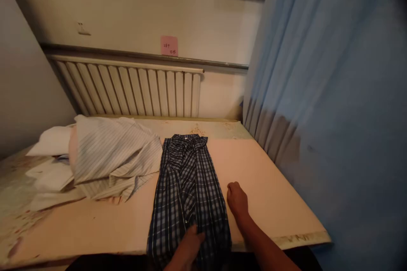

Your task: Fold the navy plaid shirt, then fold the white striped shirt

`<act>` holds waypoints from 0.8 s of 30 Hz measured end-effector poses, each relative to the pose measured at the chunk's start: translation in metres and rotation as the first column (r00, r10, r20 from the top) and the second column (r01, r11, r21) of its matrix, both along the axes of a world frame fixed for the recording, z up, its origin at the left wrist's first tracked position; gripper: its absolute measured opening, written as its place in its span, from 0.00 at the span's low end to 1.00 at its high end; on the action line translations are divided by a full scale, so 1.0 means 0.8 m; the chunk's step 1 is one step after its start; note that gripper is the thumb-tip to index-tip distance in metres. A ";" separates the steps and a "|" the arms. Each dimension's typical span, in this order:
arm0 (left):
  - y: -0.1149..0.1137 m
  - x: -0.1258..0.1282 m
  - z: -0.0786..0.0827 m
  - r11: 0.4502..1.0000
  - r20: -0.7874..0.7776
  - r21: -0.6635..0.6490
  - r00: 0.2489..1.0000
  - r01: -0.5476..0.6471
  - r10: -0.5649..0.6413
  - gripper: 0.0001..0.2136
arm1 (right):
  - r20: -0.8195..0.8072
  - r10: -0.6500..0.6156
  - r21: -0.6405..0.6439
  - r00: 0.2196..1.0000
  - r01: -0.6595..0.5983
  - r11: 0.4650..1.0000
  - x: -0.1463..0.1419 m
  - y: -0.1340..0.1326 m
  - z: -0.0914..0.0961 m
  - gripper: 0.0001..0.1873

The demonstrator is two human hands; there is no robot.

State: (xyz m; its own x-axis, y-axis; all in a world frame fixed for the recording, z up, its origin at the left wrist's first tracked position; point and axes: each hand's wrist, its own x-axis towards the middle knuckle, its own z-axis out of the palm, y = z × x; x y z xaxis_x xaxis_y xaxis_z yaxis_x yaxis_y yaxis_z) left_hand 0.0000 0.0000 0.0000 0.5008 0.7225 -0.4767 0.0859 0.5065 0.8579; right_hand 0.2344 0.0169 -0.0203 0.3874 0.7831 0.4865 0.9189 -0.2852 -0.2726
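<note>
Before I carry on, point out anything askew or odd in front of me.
The plaid garment looks bunched and creased near its far end, while the rest lies flatter. To its left, the striped cloth sits in a crumpled heap. I see no spill.

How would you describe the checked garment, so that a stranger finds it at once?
In front of the radiator spreads a pink surface. On it, between the striped cloth and the right hand, lies the garment. Its dark checks set it apart from the pale stripes beside it.

The plaid garment (205,182) looks like matt cloth (the pink note (169,45), paper), the radiator (143,89) smooth metal.
</note>
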 end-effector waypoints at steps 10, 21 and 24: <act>-0.009 -0.010 0.001 0.986 0.038 0.163 0.999 -0.033 0.027 0.14 | -0.007 -0.011 -0.022 1.000 0.011 1.000 -0.001 -0.001 0.001 0.10; -0.035 -0.008 0.033 0.810 0.253 -0.568 0.906 -0.147 0.341 0.05 | -0.019 -0.022 -0.046 1.000 0.021 0.999 0.000 0.000 0.001 0.09; -0.041 0.000 0.034 0.774 0.308 -0.633 0.906 -0.032 0.289 0.08 | -0.022 -0.023 -0.052 0.999 0.022 0.998 0.000 0.000 0.002 0.09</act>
State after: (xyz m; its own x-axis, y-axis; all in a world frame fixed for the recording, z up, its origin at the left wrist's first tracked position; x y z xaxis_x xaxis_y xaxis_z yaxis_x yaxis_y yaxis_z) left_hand -0.0001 -0.0330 0.0270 0.6317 0.4351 -0.6416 -0.2996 0.9004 0.3156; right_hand 0.2342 0.0169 -0.0188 0.4158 0.7979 0.4364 0.9058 -0.3204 -0.2771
